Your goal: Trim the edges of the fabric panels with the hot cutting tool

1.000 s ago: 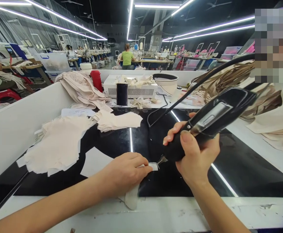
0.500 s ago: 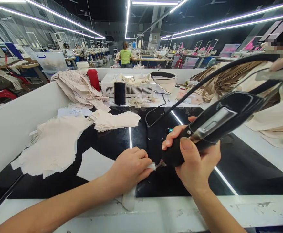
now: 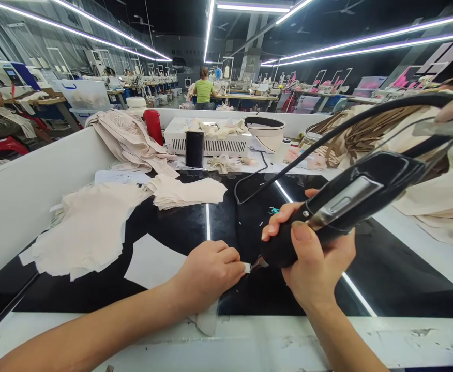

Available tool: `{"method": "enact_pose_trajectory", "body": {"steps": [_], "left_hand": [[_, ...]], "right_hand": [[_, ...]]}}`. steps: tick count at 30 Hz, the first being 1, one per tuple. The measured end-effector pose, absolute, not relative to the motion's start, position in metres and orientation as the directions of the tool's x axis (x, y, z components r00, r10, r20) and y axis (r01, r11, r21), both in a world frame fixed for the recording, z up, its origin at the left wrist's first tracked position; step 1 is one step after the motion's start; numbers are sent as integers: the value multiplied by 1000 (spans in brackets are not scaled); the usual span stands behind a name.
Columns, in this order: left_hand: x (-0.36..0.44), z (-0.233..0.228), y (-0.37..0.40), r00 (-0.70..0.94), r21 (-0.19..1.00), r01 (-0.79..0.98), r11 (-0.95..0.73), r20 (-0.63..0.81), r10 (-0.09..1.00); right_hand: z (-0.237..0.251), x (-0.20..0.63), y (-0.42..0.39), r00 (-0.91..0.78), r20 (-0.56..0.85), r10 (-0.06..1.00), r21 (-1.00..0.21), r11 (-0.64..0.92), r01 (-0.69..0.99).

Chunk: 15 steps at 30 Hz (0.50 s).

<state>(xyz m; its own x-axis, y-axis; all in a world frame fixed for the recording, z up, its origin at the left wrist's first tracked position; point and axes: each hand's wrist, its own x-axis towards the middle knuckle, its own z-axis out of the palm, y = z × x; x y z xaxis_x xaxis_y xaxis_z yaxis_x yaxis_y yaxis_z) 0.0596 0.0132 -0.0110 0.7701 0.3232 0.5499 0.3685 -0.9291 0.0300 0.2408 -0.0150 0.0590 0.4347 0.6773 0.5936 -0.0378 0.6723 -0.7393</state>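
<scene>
1. Nearest, the pale edge of the surface [image 3: 273, 338] runs under both forearms; resting the left wrist low should steady the work.
2. The left hand [image 3: 211, 274] has its fingers pinched on a small white piece [image 3: 247, 267] above the black mat [image 3: 245, 297]; only its end shows. A firm pinch well back from that end seems wise.
3. The right hand [image 3: 314, 258] has its fingers wrapped around a black tool [image 3: 350, 199], tilted, its metal tip [image 3: 260, 262] at the white piece; whether they touch, I cannot tell. A shallow, steady angle probably guides it best.
4. Beyond, fabric pieces [image 3: 82, 227] lie at left, away from the tip.
5. The cable [image 3: 307, 150] arches past the tool; slack there should prevent tugging.
6. Farthest, a person in green [image 3: 204, 92] sits.
</scene>
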Motion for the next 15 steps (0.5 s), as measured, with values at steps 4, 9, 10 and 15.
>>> {"method": "enact_pose_trajectory", "body": {"steps": [4,9,10,15], "left_hand": [[61,-17,13,753,-7,372,-928,587,298],[61,-15,10,766,-88,405,-910,576,286],[61,-14,9,769,-106,407,-907,576,278],[64,-12,8,767,-174,403,-899,600,228]], "right_hand": [[60,240,-15,462,582,669,-740,672,-41],[62,239,-14,490,577,654,-740,672,-25],[63,239,-14,491,577,653,-740,673,-25],[64,239,-13,492,581,649,-735,678,-26]]}}
